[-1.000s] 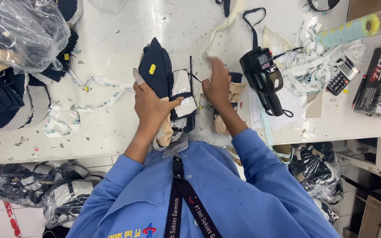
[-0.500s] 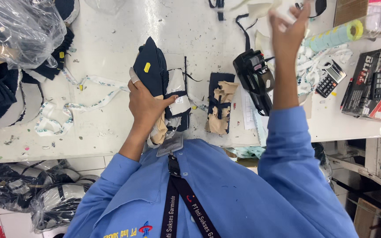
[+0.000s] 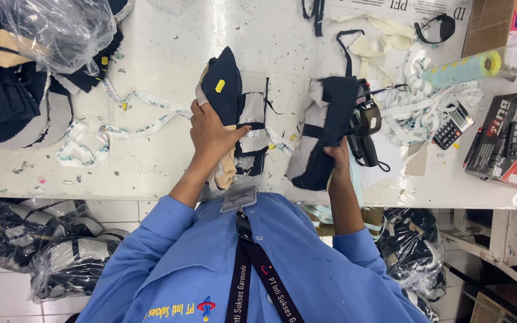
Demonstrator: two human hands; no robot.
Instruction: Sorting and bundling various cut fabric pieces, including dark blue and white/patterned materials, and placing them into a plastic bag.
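Observation:
My left hand (image 3: 213,134) presses flat on a stack of navy and beige fabric pieces (image 3: 237,107) near the table's front edge; a small yellow sticker sits on the top navy piece. To the right, my right hand (image 3: 337,157) grips the lower edge of a navy and grey fabric piece (image 3: 324,125) and holds it up just above the table. This piece partly covers a black hand-held labelling gun (image 3: 367,128) lying right behind it.
Printed ribbon strips (image 3: 121,125) trail across the white table (image 3: 151,167). A clear plastic bag (image 3: 55,30) of dark pieces lies at the back left. A calculator (image 3: 453,125), a sticker roll (image 3: 463,69) and a red-black box (image 3: 504,140) are on the right. Bagged bundles (image 3: 43,239) lie under the table.
My right hand has dropped from high at the back right to the table's front, now holding a navy and grey piece. My left hand stays on the stack.

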